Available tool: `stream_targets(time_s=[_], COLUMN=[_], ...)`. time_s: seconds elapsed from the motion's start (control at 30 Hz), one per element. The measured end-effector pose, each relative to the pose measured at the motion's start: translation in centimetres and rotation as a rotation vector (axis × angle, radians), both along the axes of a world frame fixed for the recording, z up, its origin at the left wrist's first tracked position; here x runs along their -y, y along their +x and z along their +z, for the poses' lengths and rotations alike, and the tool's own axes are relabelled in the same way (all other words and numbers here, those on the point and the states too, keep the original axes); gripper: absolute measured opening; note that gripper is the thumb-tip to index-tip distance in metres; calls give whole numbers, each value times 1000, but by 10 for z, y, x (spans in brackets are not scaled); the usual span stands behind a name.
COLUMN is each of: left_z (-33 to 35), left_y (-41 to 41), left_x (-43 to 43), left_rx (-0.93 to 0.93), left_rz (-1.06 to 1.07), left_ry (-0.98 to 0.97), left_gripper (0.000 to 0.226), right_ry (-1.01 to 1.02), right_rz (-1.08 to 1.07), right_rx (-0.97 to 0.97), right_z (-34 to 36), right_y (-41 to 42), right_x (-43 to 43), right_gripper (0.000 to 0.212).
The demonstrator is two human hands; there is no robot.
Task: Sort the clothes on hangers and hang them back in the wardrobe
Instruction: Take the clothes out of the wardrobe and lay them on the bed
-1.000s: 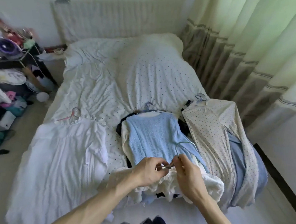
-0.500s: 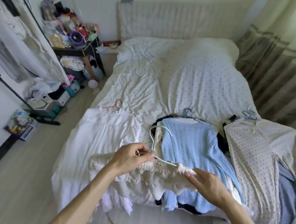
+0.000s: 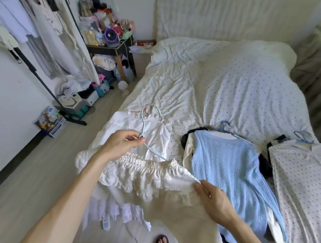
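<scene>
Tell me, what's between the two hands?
Head view: the frilly white garment on its pale blue hanger stretches from the left hand to the right hand.

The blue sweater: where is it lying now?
Head view: the blue sweater lies on the bed, right of centre, between the white dress and the dotted robe.

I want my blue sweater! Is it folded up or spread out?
Spread out. The blue sweater lies flat on the bed, front up, one sleeve stretched down, a blue hanger at its neck.
</scene>
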State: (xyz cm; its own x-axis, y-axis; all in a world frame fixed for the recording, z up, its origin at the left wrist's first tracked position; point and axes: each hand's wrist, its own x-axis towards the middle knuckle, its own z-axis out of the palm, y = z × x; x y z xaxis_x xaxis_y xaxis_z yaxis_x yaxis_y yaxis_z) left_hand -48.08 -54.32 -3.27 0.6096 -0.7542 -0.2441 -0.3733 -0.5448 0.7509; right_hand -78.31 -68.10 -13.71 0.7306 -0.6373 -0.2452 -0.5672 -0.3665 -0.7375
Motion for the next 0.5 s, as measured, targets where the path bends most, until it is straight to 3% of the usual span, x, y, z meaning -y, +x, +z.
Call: stream_targets(time_s=[0.27,0.4,0.5], left_z=[1,-28,-63], left_y=[116,218,295], left_x=[-27,18,74], left_rx=[-18,-6,-15], left_rz=[55,-15,-101], left_ry=[52,57,71], left_gripper=[18,12,22], right_ry=[129,193,313], right_rz=[153,78,-62], right_rx=[49,15,-10], right_z=[-15,-35,-63], right_y=[126,219,290], right_x=[-16,15,49], right_gripper=[45,46,47])
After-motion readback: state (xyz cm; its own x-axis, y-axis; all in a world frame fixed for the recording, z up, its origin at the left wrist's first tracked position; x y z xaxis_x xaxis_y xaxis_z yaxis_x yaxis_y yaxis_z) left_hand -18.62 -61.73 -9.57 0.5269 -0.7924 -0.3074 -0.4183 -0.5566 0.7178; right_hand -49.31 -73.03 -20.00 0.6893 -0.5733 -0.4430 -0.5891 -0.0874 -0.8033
